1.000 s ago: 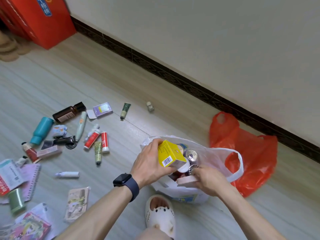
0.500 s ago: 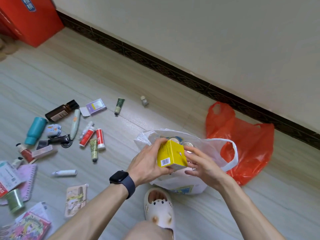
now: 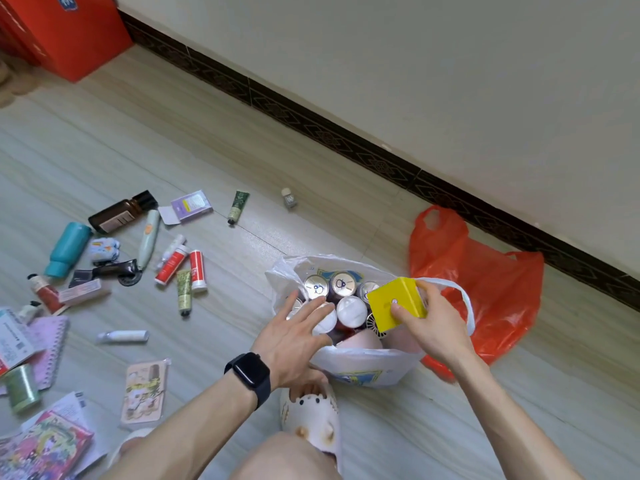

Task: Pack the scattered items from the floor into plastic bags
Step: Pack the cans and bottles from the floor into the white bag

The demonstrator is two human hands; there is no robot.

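Space for the yellow box (image 3: 396, 303) seems to lie just beneath it, at the right side of the white plastic bag's (image 3: 367, 365) open mouth. The right hand (image 3: 433, 320) pinches the tilted box between thumb and fingers. The left hand (image 3: 294, 337), fingers straight and spread, presses the white lids (image 3: 351, 311) beside the drink cans (image 3: 343, 284), left of the box.

You've got a yellow box (image 3: 396, 303) over the white bag (image 3: 363, 363). Right of that white bag, an orange-red bag (image 3: 491, 289); far to its left, a teal bottle (image 3: 67, 249).
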